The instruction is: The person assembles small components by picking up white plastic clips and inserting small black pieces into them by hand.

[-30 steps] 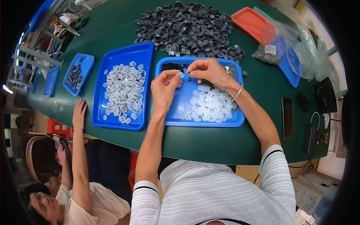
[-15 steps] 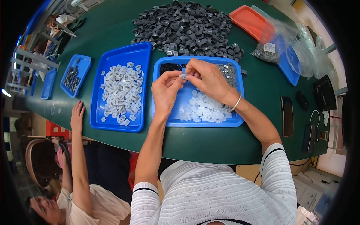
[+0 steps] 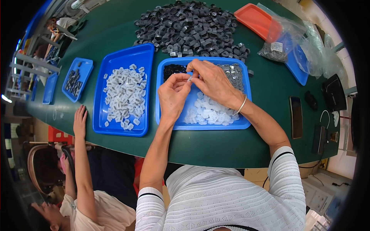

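Over a light-blue tray (image 3: 246, 115) my two hands meet fingertip to fingertip. Between them is a small white plastic piece (image 3: 190, 79), mostly covered by the fingers. My left hand (image 3: 172, 96) pinches it from the left, while my right hand (image 3: 214, 81) is closed on it from the other side. Below the hands, in the same tray, lies a heap of flat white plastic pieces (image 3: 210, 109). Small black parts (image 3: 173, 71) fill the tray's far left corner, and small grey parts (image 3: 234, 75) its far right.
A darker blue tray (image 3: 101, 121) of white pieces stands left, with a smaller blue tray (image 3: 87, 69) of dark parts beyond. Dark grey rings (image 3: 189, 29) are piled at the back. A red tray (image 3: 250, 17), plastic bags and a phone (image 3: 296, 117) lie right. A co-worker's hand (image 3: 80, 117) rests left.
My fingers have drawn closer around the white piece, which now shows less and is tilted more steeply. My left hand has shifted slightly to the right.
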{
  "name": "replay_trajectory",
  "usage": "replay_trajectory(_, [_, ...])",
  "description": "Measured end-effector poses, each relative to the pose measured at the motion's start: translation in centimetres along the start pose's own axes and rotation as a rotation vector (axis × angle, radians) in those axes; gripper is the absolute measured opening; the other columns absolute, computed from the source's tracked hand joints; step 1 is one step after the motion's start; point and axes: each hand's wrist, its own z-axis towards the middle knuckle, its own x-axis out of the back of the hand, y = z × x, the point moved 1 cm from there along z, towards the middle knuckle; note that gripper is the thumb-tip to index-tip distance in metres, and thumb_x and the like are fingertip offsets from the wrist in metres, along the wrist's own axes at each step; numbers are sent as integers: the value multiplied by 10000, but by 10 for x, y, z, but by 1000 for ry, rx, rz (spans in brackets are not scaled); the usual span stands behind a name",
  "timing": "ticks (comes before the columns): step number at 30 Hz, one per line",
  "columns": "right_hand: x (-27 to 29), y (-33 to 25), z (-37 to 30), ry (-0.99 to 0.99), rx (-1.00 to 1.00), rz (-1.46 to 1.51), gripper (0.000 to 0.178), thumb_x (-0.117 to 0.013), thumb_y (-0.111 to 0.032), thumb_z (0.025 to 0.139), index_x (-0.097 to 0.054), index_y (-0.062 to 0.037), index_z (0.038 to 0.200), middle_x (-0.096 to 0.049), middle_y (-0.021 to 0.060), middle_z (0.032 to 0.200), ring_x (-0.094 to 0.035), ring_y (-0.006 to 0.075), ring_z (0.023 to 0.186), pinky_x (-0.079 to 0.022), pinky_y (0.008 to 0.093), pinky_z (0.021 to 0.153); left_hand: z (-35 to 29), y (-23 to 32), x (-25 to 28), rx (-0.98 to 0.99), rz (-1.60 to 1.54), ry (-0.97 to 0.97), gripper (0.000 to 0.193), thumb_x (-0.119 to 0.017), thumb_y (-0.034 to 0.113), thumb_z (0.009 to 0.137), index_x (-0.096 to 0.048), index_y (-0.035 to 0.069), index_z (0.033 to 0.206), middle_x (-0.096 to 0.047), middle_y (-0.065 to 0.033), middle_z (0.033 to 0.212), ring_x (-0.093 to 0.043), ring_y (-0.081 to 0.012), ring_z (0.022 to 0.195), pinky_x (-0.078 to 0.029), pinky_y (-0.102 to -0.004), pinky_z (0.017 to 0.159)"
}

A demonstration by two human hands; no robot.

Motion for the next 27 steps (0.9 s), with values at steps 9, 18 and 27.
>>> replay_trajectory(9, [-5,12,2,-88,-318,566,292,-646,-27,818,-553,-24,1095,-579,7,849,-550,43,770,-436,183,607,4,-4,3,64,-319,37,134,-643,3,845,-616,-41,969,-666,-95,865,-647,-118,751,-525,-222,688])
replay_trajectory(18, [-13,12,3,-44,-339,639,291,-623,-19,826,-553,-26,1108,-543,-4,843,-517,33,736,-413,167,584,4,-6,2,13,-270,47,114,-636,1,848,-608,-37,952,-664,-91,858,-646,-113,754,-525,-220,675])
replay_trajectory(27, [-10,0,-5,-50,-343,445,337,-606,-12,724,-533,-29,1053,-480,-19,718,-449,47,662,-386,218,564,-1,0,0,-183,143,1,157,-651,4,810,-643,-1,966,-676,-75,855,-651,-132,780,-538,-267,726])
